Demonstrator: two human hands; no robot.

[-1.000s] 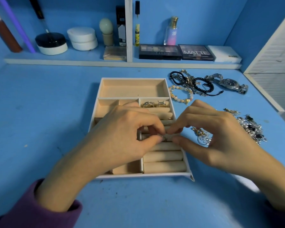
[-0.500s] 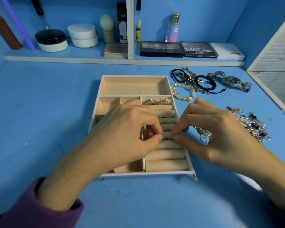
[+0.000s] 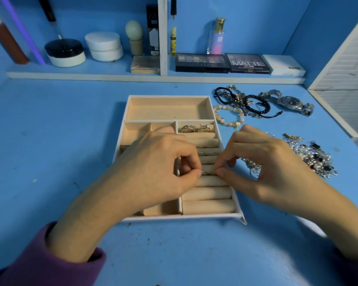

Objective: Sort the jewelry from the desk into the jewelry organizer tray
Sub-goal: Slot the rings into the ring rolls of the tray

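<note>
- Pinching a small thin metal piece (image 3: 208, 172), seemingly a ring, your left hand (image 3: 153, 168) and right hand (image 3: 262, 168) meet fingertip to fingertip. Each holds it between thumb and forefinger, with the other fingers curled in.
- The piece sits directly between your two thumbs, low over the padded rolls (image 3: 209, 194) of the jewelry organizer tray (image 3: 174, 218). Whether it already touches a roll, I cannot tell.
- To do this step well, aim its edge at the groove between the two rolls just beneath your fingertips. Then press straight down so the padding grips it upright.
- Steady it with one hand while the other guides it, and let go only once the rolls hold it.
- Squeeze lightly, because the piece looks thin and, by my judgement, could bend or slip sideways.
- Two seated rings (image 3: 195, 128) stand in a groove beyond your fingertips, away from you. Match their upright pose and avoid brushing them.
- More jewelry waits outside the tray. A small sparkling piece (image 3: 253, 168) lies just beside your right fingers, and a tangled silver pile (image 3: 314, 157) lies past the right hand's outer edge.
- Beyond the right knuckles lie a beaded bracelet (image 3: 228, 117), black cord bracelets (image 3: 244, 102) and a watch (image 3: 289, 102).
</note>
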